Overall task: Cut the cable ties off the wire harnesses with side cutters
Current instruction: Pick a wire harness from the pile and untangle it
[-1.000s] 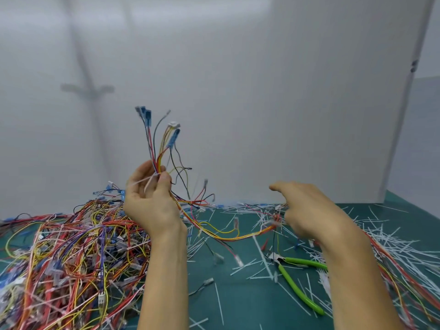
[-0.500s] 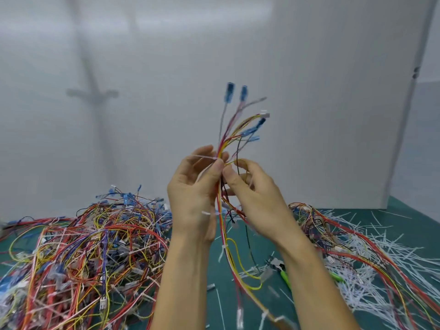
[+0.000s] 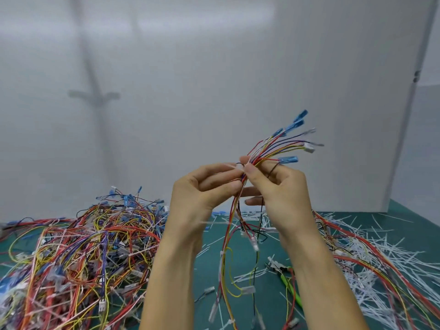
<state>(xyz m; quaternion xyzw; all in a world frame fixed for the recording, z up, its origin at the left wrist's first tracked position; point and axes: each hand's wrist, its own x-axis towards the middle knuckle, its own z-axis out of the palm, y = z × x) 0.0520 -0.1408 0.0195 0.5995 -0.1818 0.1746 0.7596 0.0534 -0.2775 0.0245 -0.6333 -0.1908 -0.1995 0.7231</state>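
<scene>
Over the mat [image 3: 404, 217], left hand [image 3: 202, 194] and right hand [image 3: 281, 194] are pinching the harness [image 3: 269, 148]; left should be holding while right grabs cutters [image 3: 289, 287].

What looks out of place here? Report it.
The side cutters lie idle on the mat, crossed by a red wire, while left hand and right hand pinch one harness. Cut tie scraps litter the mat's right side.
</scene>
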